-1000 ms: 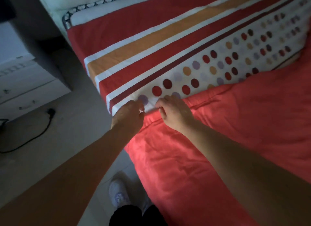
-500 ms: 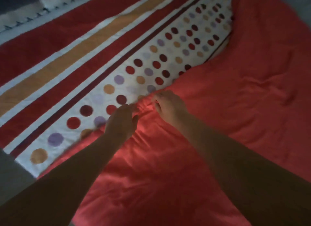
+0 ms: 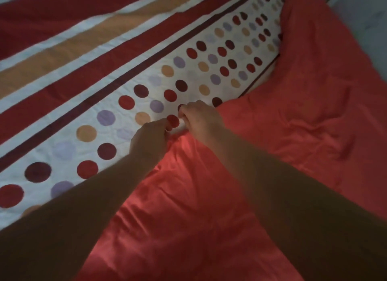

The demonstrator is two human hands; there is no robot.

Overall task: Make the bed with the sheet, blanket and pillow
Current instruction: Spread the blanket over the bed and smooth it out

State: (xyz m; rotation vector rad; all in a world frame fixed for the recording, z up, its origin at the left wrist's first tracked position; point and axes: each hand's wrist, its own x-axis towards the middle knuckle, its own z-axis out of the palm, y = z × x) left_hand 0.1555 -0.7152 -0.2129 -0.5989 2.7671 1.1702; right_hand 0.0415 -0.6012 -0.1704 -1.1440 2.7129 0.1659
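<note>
A sheet with red, orange and white stripes and a band of coloured dots covers the bed across the upper left. A red blanket lies rumpled over the lower right half, its upper edge running diagonally along the dotted band. My left hand and my right hand sit close together at the middle of that edge, fingers curled and pinching the blanket's hem where it meets the sheet. No pillow shows.
A strip of pale floor or wall shows past the blanket at the top right. The bed fills the rest of the view.
Both hands have slid along the blanket's edge from the bed's near corner toward its middle. The view has swung right, so the floor and drawers at the left are gone.
</note>
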